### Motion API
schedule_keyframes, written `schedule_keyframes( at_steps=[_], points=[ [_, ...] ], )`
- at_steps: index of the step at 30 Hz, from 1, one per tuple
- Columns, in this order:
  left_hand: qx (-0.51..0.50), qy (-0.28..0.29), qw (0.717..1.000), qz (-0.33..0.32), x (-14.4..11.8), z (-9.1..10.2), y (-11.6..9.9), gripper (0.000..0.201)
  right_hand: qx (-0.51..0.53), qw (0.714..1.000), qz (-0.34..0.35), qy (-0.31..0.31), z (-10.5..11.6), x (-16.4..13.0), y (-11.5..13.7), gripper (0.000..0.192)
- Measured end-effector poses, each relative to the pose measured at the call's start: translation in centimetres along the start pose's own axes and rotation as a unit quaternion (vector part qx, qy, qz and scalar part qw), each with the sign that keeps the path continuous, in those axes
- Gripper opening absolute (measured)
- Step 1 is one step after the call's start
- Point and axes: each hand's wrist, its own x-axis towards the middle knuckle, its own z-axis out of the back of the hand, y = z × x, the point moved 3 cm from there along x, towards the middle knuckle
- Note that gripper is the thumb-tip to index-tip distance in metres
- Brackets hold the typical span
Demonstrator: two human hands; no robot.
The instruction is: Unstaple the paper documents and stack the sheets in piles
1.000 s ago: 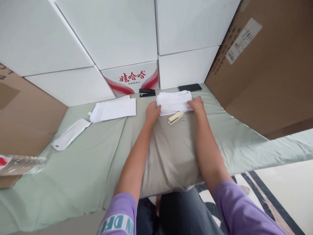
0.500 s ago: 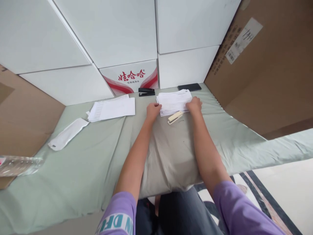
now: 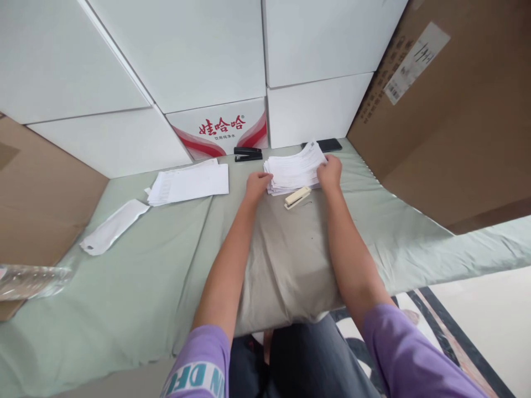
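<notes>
A stack of white paper sheets lies on the green-grey cloth between my hands. My left hand pinches the stack's left edge between thumb and fingers. At the right edge, my right hand is closed on the sheets, and the upper right corner curls upward there. Just in front of the stack sits a cream stapler, close to its near edge. Behind and to the left stands a black stapler, touched by neither hand.
Another paper pile lies on the left, beside a folded white strip. A black phone rests behind the stack. White boxes form a wall at the back. Brown cartons flank the cloth, including a large one. A clear bottle lies far left.
The right side of the paper stack has been lifted and bent by my right hand, its corner now covering part of the phone. My left hand stays at the left edge.
</notes>
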Motion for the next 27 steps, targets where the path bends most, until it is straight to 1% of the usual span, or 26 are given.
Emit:
schedule_keyframes(
  at_steps=[2, 4, 6, 8, 10, 11, 13, 15, 16, 18, 20, 22, 23, 24, 25, 26, 27],
  points=[
    [0.001, 0.012, 1.000, -0.016, -0.1, -0.2, 0.0, 0.028, -0.001, 0.999, 0.026, -0.026, 0.4, -0.3, 0.5, 0.043],
    [0.004, 0.029, 0.999, -0.028, -0.1, -0.3, -0.1, 0.028, 0.002, 0.999, 0.030, -0.039, 0.8, -0.5, 0.8, 0.043],
    [0.010, 0.029, 0.999, -0.031, -0.1, -0.3, -0.2, 0.028, 0.011, 0.999, 0.020, -0.045, 1.0, -0.6, 0.8, 0.043],
    [0.013, 0.013, 1.000, -0.025, 0.1, 0.0, -0.1, 0.032, 0.029, 0.998, 0.009, -0.061, 1.0, -0.2, 0.3, 0.043],
    [0.002, 0.003, 1.000, -0.007, 0.4, 0.3, 0.2, 0.037, 0.065, 0.994, -0.012, -0.083, 0.8, 0.4, -0.6, 0.044],
    [-0.008, 0.007, 1.000, 0.003, 0.5, 0.3, 0.4, 0.038, 0.091, 0.991, -0.033, -0.094, 0.7, 0.9, -1.3, 0.045],
    [-0.035, 0.017, 0.999, 0.022, 0.7, 0.5, 0.7, 0.037, 0.157, 0.976, -0.100, -0.109, 0.3, 1.7, -2.8, 0.044],
    [-0.059, 0.023, 0.997, 0.036, 0.8, 0.7, 0.8, 0.033, 0.236, 0.950, -0.171, -0.115, -0.1, 2.3, -4.1, 0.042],
    [-0.072, 0.023, 0.996, 0.043, 0.7, 0.9, 0.6, 0.031, 0.273, 0.935, -0.195, -0.116, -0.2, 2.6, -4.5, 0.038],
    [-0.116, 0.032, 0.991, 0.052, 0.3, 1.4, -0.2, 0.035, 0.332, 0.912, -0.206, -0.122, -0.2, 2.8, -4.5, 0.027],
    [-0.189, 0.073, 0.978, 0.052, -0.3, 2.2, -1.5, 0.047, 0.367, 0.904, -0.181, -0.123, -0.2, 2.9, -3.5, 0.020],
    [-0.259, 0.128, 0.956, 0.041, -0.8, 3.1, -3.1, 0.059, 0.384, 0.909, -0.127, -0.104, -0.5, 2.7, -1.4, 0.019],
    [-0.282, 0.138, 0.949, 0.030, -0.9, 3.7, -3.7, 0.061, 0.387, 0.914, -0.088, -0.087, -0.8, 2.5, -0.1, 0.019],
    [-0.297, 0.132, 0.946, 0.016, -1.0, 4.5, -4.1, 0.060, 0.383, 0.920, -0.040, -0.075, -1.1, 2.1, 1.4, 0.019],
    [-0.304, 0.110, 0.946, 0.000, -1.0, 5.4, -4.2, 0.056, 0.377, 0.923, 0.007, -0.068, -1.5, 1.6, 3.0, 0.017],
    [-0.304, 0.078, 0.949, -0.015, -0.9, 6.4, -4.1, 0.051, 0.375, 0.924, 0.046, -0.060, -1.9, 0.9, 4.4, 0.015],
    [-0.297, 0.041, 0.954, -0.028, -0.9, 7.5, -3.7, 0.047, 0.378, 0.922, 0.071, -0.050, -2.3, 0.1, 5.8, 0.012]
  ],
)
